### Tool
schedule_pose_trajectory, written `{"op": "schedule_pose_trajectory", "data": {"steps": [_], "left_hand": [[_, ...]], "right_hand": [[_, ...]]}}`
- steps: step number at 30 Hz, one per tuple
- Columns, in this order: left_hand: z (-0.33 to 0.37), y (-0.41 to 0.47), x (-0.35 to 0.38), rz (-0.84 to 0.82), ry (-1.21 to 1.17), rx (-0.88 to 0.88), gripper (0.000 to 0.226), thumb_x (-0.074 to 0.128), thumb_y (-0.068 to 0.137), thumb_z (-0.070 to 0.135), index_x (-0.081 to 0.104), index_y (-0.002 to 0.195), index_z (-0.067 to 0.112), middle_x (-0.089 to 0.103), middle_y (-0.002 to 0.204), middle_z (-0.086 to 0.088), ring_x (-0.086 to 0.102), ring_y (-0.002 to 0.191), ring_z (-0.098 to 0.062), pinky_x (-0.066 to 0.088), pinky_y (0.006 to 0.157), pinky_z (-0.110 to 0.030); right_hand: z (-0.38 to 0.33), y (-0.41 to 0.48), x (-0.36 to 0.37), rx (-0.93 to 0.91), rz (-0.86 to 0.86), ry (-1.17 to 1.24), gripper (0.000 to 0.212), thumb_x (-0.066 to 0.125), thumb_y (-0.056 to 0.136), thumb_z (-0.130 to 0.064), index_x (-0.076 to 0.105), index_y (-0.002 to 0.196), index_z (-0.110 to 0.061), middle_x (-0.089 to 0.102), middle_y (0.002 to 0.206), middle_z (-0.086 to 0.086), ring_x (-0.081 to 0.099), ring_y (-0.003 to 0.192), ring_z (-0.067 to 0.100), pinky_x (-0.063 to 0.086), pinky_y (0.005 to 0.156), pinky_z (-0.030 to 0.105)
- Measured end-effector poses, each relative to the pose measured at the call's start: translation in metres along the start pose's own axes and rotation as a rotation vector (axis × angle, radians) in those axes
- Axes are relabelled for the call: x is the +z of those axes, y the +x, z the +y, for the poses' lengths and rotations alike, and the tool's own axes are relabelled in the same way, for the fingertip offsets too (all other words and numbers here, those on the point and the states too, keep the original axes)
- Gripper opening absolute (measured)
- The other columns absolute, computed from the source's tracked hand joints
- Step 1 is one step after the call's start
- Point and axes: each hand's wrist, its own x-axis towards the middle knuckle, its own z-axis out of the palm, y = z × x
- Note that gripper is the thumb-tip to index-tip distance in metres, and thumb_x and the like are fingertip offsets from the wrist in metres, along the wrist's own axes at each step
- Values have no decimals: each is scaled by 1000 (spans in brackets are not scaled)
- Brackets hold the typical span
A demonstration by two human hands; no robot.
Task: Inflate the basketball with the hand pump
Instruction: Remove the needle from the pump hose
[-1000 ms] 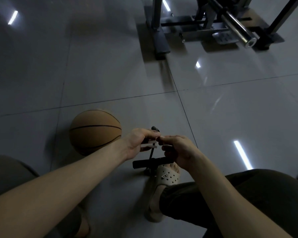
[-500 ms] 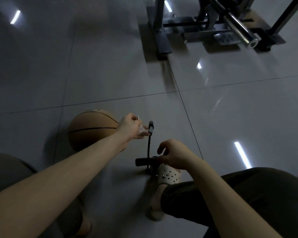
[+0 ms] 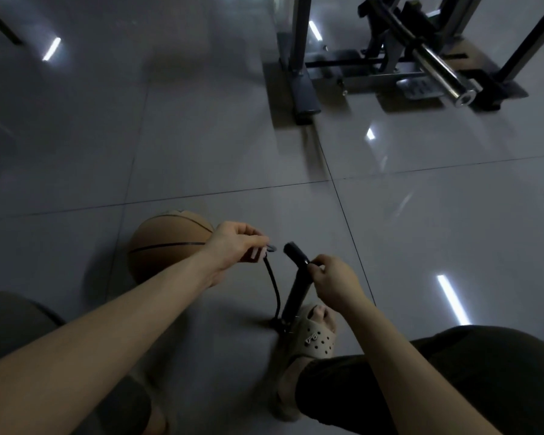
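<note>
While the left hand pinches the tip of the hose, it should carry it left to the basketball, which sits on the floor just behind that hand. Push it straight into the air hole, which I cannot see. The right hand grips the pump near its top, by the shoe. A moment ago the hose stood straight; now it bends.

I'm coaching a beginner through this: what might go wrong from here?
The basketball lies loose on the glossy floor, so it may roll when the left hand pushes the hose end in. The pump leans in the right hand; its base may slip beside the sandal.
</note>
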Motion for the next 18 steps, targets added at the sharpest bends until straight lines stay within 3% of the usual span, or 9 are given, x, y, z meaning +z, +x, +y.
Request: {"op": "schedule_pose_trajectory", "data": {"steps": [5, 8, 12, 15, 18], "left_hand": [[12, -14, 2, -172, -66, -70, 11, 73, 82, -1, 71, 93, 1, 73, 84, -16, 72, 75, -22, 58, 76, -37], [14, -22, 11, -273, -68, -85, 12, 70, 84, -2, 70, 96, 2, 74, 88, -16, 72, 81, -22, 59, 81, -37], [22, -22, 15, -282, -115, -77, 12, 68, 86, -4, 69, 97, 0, 73, 92, -18, 71, 84, -25, 59, 84, -40], [30, -21, 17, -292, -126, -91, 11, 66, 87, -3, 70, 97, 0, 72, 90, -18, 71, 81, -25, 57, 83, -40], [36, -21, 23, -297, -100, -113, 12, 65, 87, -3, 70, 97, 0, 73, 88, -17, 71, 81, -24, 58, 83, -41]], "right_hand": [[-7, 3, 4, 57, -13, 70, 24, 53, 99, -32, 62, 113, -15, 70, 90, 10, 70, 81, 30, 58, 76, 50], [-13, 2, 4, 30, -59, 90, 24, 50, 101, -27, 62, 118, -16, 69, 91, 10, 68, 80, 29, 58, 76, 48], [-21, -2, -4, -49, -155, 140, 26, 45, 101, -18, 64, 118, -11, 64, 84, 6, 57, 68, 19, 50, 65, 37], [-26, -7, -15, -143, -298, 97, 23, 57, 92, -13, 62, 114, -13, 67, 100, 6, 64, 90, 21, 55, 85, 39], [-22, -8, -18, -233, -260, -58, 33, 71, 84, -25, 60, 114, -19, 67, 105, 1, 63, 97, 20, 55, 89, 42]]}}
